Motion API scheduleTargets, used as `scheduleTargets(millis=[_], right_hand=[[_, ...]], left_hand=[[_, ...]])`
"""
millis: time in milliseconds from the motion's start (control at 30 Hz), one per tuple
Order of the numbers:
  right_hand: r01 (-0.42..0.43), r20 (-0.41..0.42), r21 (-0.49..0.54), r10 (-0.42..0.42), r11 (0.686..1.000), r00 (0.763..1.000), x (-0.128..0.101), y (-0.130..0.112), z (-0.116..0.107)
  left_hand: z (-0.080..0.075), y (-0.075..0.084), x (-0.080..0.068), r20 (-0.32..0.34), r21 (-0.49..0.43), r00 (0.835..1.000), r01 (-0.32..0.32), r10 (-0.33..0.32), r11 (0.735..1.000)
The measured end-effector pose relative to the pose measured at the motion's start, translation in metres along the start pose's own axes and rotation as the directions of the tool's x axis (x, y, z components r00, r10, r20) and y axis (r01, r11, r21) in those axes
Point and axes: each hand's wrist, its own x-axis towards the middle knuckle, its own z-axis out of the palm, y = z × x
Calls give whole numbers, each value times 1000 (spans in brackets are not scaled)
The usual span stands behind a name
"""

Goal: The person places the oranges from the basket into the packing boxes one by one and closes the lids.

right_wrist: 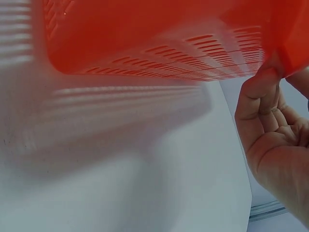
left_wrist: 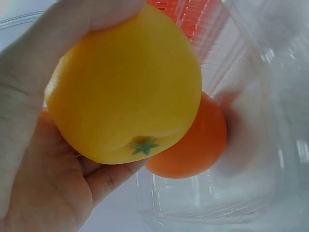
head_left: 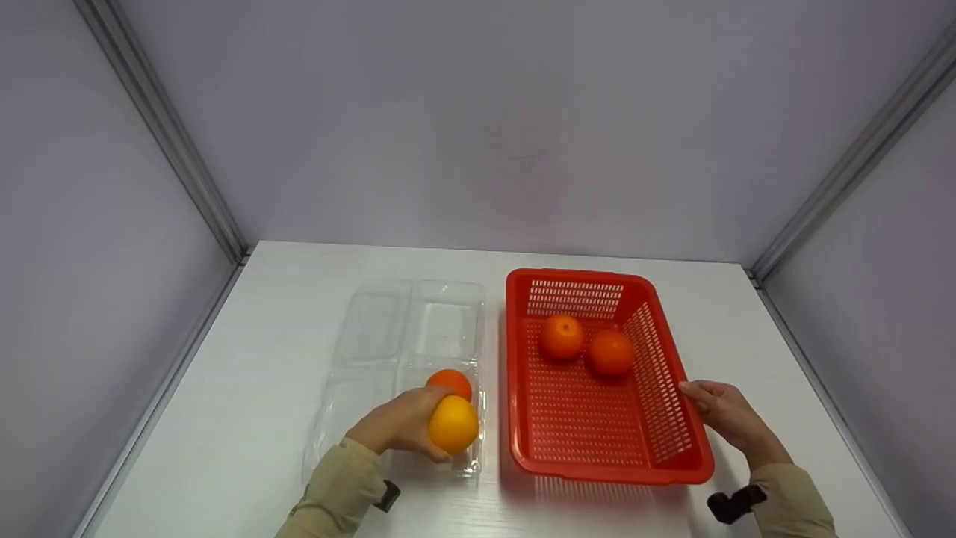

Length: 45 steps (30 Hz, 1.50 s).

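My left hand (head_left: 403,424) grips a yellow-toned orange (head_left: 453,424) between thumb and fingers; its small green star-shaped stem mark shows in the left wrist view. Beneath and beyond that fruit, a deeper-coloured orange (left_wrist: 193,145) sits in a clear plastic tray (head_left: 446,329), in its right-hand part, partly covered by the hand and the held fruit. On the other side, my right hand (head_left: 728,415) pinches the right rim of a red perforated basket (head_left: 582,441). Thumb and index finger (right_wrist: 258,92) meet at that rim, and a shadow falls on the table below the basket wall.
Two oranges, one on the left (head_left: 562,336) and one on the right (head_left: 611,353), lie in the basket's far half. The tray's far compartments hold nothing. Pale panels with grey metal corner posts enclose the white table (head_left: 284,299) at the back and both sides.
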Motion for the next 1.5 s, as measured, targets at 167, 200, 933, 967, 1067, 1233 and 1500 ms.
scheduleTargets(millis=[167,200,933,967,1067,1233,1500], right_hand=[[-25,-58,-35,23,999,998,-4,-3,1],[-34,-75,-47,30,998,997,-4,-4,2],[-132,-242,-56,114,990,964,-5,-8,7],[-135,-245,-44,120,990,962,-5,-8,8],[-143,-243,-33,131,989,961,-5,-7,11],[-149,-256,-16,140,989,957,-5,-8,14],[-161,-246,8,158,987,956,-5,-8,17]], left_hand=[[1,-1,-5,5,-14,1000,22,-22,1000],[1,-2,-6,5,-16,1000,25,-25,1000],[3,-10,-26,10,-36,997,76,-76,996],[3,-10,-27,12,-37,997,80,-80,996],[3,-11,-31,12,-47,996,93,-93,995],[3,-11,-35,13,-53,994,110,-109,993],[3,-13,-40,31,-75,989,147,-145,986]])
